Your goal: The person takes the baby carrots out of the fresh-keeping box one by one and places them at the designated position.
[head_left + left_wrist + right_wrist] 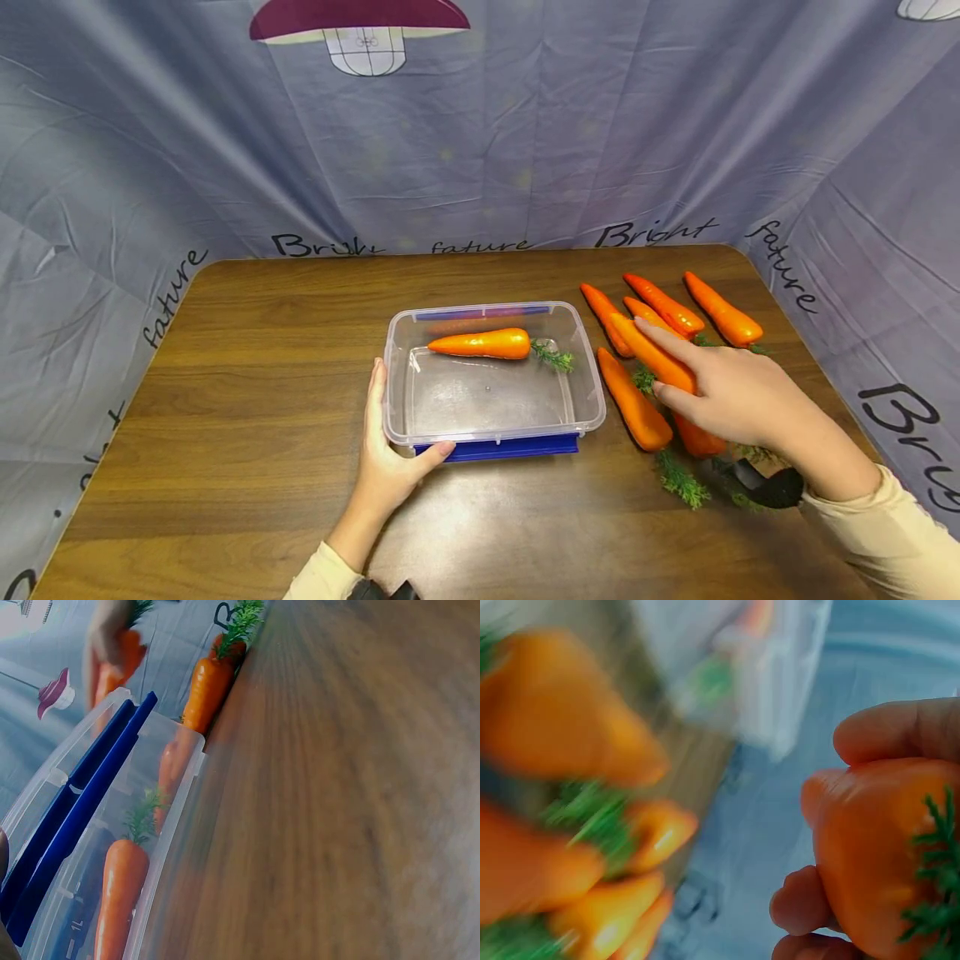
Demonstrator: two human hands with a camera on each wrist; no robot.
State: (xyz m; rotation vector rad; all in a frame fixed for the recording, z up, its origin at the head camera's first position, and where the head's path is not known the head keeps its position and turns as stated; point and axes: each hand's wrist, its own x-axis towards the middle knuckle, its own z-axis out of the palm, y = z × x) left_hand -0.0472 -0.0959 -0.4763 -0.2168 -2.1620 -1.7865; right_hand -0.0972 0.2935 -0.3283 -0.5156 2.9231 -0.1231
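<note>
A clear plastic box (487, 408) with blue side clips stands on the table, one carrot (480, 343) with a green top lying inside it. My left hand (386, 467) grips the box's near left corner, thumb on the front rim by the blue clip (75, 817). Over the pile at the right, my right hand (738, 396) holds another carrot (660, 354), raised above the others; the right wrist view shows fingers around its thick orange end (885, 855). Right beside the box lies a loose carrot (633, 404), nearest to that hand.
Several more carrots, among them one at the far right (723, 310) and one behind the box's right corner (603, 317), lie on the wooden table (247, 400). A grey printed curtain (487, 150) hangs around the table's back and sides.
</note>
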